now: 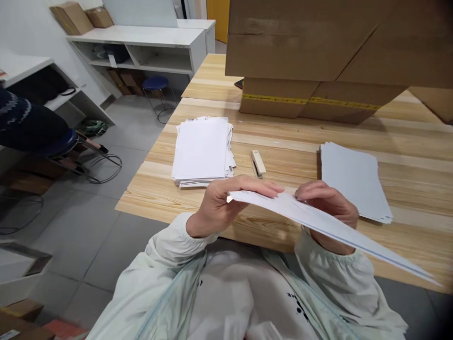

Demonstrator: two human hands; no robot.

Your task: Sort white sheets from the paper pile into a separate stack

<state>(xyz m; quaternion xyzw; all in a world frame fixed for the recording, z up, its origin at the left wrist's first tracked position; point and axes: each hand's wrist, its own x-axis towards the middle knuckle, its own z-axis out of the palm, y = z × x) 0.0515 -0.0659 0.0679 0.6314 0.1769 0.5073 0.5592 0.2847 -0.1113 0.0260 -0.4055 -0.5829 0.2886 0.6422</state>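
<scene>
Both my hands hold a thin sheaf of white paper (339, 231) edge-on over the near edge of the wooden table (283, 137). My left hand (226, 200) pinches its left corner, thumb on top. My right hand (327, 203) grips it from behind, fingers curled over the top. The sheaf slants down to the right, past the table's edge. A small beige stapler (257, 163) lies on the table just beyond my hands.
A thick stack of white paper (203, 150) lies to the left, a thinner stack (354, 180) to the right. Large cardboard boxes (318, 56) stand at the back. At far left a person sits on a blue stool (56, 144); white shelving (141, 47) lines the wall.
</scene>
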